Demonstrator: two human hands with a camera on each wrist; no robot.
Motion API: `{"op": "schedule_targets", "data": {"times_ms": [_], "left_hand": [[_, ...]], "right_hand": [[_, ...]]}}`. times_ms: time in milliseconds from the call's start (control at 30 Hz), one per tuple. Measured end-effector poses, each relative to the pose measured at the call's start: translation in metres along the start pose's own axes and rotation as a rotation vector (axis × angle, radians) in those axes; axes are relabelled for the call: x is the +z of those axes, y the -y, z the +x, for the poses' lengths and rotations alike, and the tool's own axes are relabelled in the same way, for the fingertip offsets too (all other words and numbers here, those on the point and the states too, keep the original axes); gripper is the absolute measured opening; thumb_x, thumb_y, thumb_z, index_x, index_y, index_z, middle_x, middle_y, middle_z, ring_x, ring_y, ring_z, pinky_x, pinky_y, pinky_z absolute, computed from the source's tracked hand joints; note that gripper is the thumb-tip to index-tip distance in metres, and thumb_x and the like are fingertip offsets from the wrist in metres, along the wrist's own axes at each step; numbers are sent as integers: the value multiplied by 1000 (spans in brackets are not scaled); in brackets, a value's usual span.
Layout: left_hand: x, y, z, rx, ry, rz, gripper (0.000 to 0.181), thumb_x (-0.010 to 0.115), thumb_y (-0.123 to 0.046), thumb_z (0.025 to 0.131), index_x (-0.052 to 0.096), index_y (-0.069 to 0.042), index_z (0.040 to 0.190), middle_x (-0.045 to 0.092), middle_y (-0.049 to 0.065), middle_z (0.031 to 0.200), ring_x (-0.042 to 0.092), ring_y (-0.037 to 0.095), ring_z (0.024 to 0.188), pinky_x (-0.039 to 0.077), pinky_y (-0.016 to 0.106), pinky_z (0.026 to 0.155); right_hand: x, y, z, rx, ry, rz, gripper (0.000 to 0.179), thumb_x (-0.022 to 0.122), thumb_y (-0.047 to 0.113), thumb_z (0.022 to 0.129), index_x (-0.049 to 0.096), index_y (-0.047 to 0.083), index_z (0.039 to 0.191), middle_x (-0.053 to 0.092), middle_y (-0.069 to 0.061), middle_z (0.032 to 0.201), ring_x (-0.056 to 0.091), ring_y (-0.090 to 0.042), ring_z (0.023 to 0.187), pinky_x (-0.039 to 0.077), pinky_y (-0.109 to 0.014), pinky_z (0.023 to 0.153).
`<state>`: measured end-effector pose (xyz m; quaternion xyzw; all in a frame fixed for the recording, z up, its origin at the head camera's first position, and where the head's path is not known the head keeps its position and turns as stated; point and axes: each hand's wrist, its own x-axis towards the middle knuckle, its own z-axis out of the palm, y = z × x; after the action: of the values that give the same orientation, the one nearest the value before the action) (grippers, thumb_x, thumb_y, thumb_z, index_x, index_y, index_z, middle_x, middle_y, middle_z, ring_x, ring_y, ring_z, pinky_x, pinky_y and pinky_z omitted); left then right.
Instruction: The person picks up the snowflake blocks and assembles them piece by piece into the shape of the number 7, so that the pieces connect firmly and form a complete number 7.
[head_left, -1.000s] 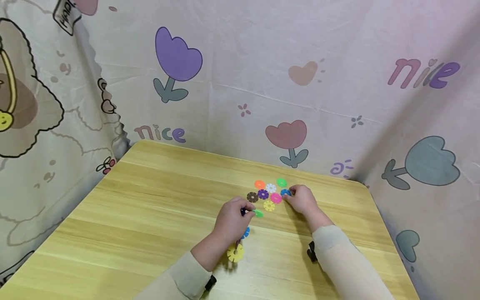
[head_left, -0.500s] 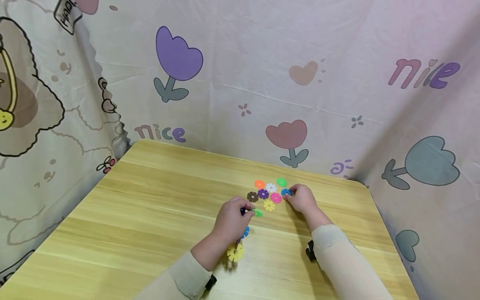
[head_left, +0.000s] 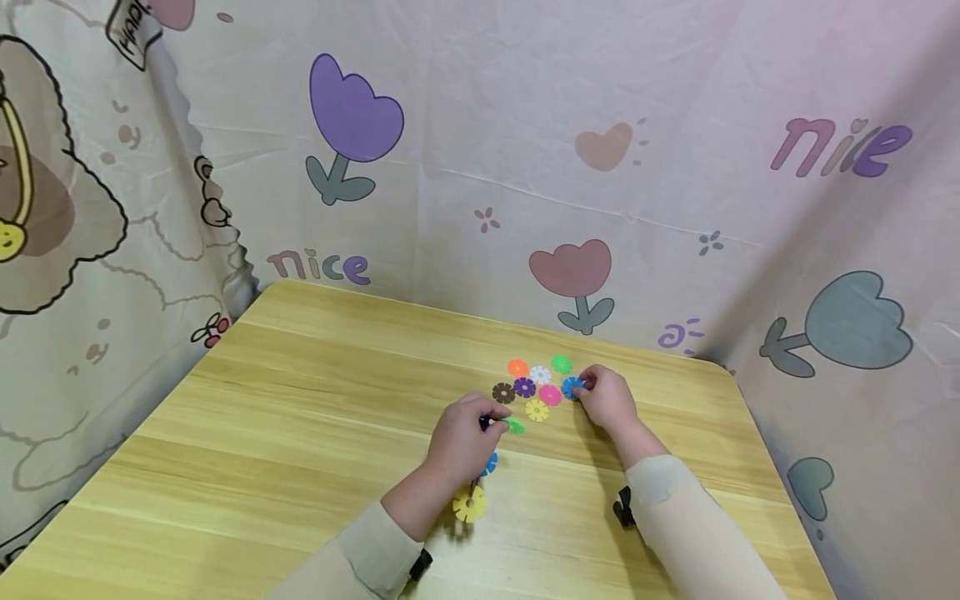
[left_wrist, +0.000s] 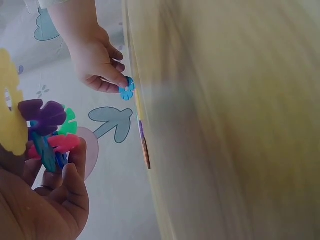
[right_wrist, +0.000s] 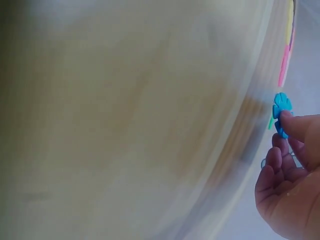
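My left hand [head_left: 463, 437] holds a joined cluster of slotted plastic discs above the table. In the left wrist view the cluster includes a yellow disc [left_wrist: 11, 100], a purple disc [left_wrist: 45, 116], a pink disc [left_wrist: 60, 144] and a green disc [left_wrist: 69, 122]. The palm and fingers hide part of it. To the right, my right hand [head_left: 607, 398] pinches a blue slotted disc [head_left: 572, 387] between thumb and fingers. The right wrist view shows that blue disc [right_wrist: 282, 114] tilted up on edge, its lower part behind the thumb.
Beside the right hand, loose discs lie flat on the wooden table [head_left: 300, 400]: orange [head_left: 517, 367], white [head_left: 540, 375], green [head_left: 561, 364], brown [head_left: 503, 392], purple [head_left: 524, 387], pink [head_left: 550, 395] and yellow [head_left: 536, 410]. A printed cloth [head_left: 465, 150] hangs behind the table.
The right hand has tipped the blue disc up, so more of its face shows. My left hand and its cluster have stayed almost still.
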<state>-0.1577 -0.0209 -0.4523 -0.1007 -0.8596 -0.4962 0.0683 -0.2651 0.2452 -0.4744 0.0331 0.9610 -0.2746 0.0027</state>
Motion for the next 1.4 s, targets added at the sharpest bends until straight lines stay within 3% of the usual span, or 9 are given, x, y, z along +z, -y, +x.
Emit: {"op": "schedule_targets", "data": {"times_ms": [633, 1133, 1400], "left_hand": [[1, 2, 1, 14, -4, 14, 6, 78, -8, 96, 81, -13, 99, 67, -6, 97, 60, 9, 80, 55, 28, 72], [0, -2, 0, -25, 12, 13, 6, 76, -11, 99, 80, -14, 101, 67, -7, 101, 60, 10, 83, 54, 28, 74], [-1, -4, -1, -15, -10, 11, 6, 75, -10, 99, 80, -13, 99, 67, -5, 102, 60, 10, 83, 54, 27, 72]], "right_hand": [[-7, -9, -28, -82, -38, 168, 16, 73, 9, 100, 74, -4, 109, 68, -11, 93, 58, -24, 85, 51, -37, 78], [-16, 18, -65, -146, -44, 359, 11, 74, 3, 98, 72, -4, 106, 70, -10, 91, 61, -20, 82, 53, -24, 69], [-21, 33, -84, -198, -57, 419, 10, 76, 2, 96, 74, -3, 104, 67, -7, 82, 56, -17, 71, 47, -22, 59]]}}
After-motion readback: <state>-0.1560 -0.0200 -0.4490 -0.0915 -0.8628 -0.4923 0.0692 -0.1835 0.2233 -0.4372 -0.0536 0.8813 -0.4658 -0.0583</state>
